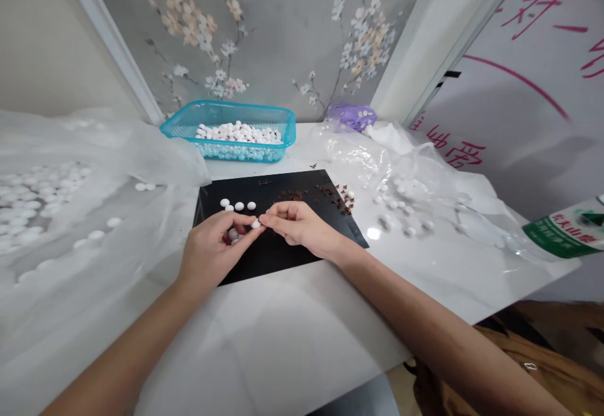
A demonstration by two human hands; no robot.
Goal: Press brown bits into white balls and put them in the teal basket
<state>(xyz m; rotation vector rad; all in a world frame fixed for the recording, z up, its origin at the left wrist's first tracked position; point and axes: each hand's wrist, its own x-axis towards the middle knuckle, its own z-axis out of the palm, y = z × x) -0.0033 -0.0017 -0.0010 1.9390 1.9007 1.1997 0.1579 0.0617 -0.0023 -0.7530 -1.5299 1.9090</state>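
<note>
Over a black mat (245,268), my left hand (212,246) pinches a small white ball (255,223) between thumb and forefinger. My right hand (299,224) is closed, its thumb and fingertip pressed together right beside that ball. Whatever those right fingertips hold is too small or hidden to make out. Several loose white balls (239,206) lie on the mat just beyond my left hand, and a few more show partly behind its fingers. Small reddish-brown pieces (293,196) are scattered beyond my right hand, some spilling past the mat's right edge.
A blue plastic basket (226,151) of white balls with dark specks stands at the back. Clear plastic bags (141,145) with white balls spread at left; another plastic bag (358,151) lies at right, near a purple bag (352,116). A green-labelled bottle (566,230) lies at the right edge.
</note>
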